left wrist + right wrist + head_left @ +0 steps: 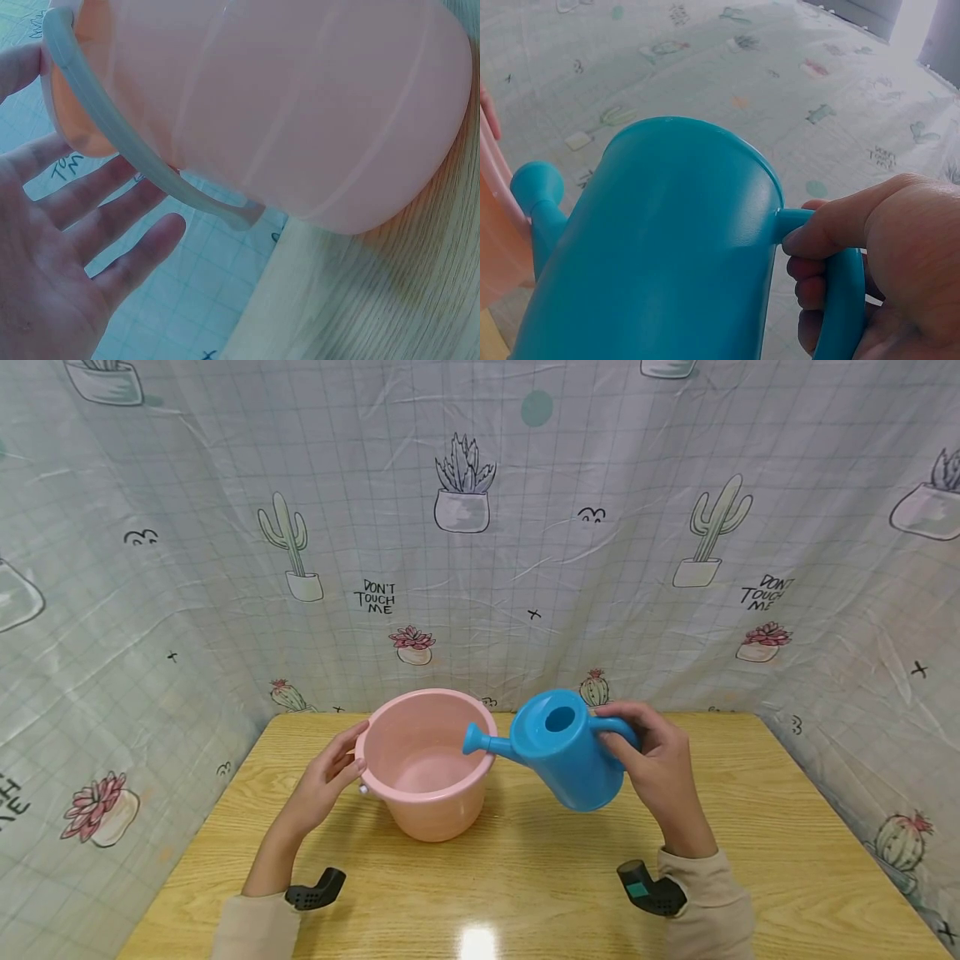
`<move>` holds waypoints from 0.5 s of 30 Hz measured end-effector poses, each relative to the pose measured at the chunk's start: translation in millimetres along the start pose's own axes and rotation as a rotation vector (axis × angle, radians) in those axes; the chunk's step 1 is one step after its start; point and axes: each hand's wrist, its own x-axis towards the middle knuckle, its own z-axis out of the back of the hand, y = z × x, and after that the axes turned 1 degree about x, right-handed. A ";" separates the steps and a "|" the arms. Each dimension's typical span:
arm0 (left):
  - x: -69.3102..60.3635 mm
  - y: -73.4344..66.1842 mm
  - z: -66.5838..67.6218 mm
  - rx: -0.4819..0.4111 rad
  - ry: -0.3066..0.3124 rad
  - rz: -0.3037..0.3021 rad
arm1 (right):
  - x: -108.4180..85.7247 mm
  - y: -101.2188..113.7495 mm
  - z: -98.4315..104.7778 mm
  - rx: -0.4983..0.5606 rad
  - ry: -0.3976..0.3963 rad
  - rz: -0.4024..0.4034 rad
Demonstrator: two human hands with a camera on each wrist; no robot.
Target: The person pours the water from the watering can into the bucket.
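Observation:
A pink bucket [438, 814] stands on the table, its mouth facing up. At its left rim my left hand [318, 785] touches it with fingers spread and mostly straight; the left wrist view shows the palm [45, 255] beside the bucket's pale handle [127, 142]. My right hand [656, 768] grips the handle of a blue watering can [577, 768], held off the table and tilted left. The can's spout head [472, 739] reaches over the bucket's right rim. In the right wrist view, fingers and thumb [817, 232] curl round the can's handle [844, 300].
The wooden table [525, 893] extends around the bucket and under the can. A patterned cloth [532, 568] with plant drawings hangs behind it and at both sides. Black wrist devices [317, 890] show near both sleeves.

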 end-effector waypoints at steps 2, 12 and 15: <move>-0.1 -0.2 0.0 -0.002 0.002 0.000 | -0.1 0.2 0.0 -0.002 0.000 -0.003; -0.4 -0.3 0.0 0.012 -0.001 0.006 | -0.1 1.1 0.0 -0.006 0.001 -0.004; -0.5 -0.6 0.0 0.010 0.000 0.009 | 0.0 1.4 0.0 -0.006 0.000 -0.003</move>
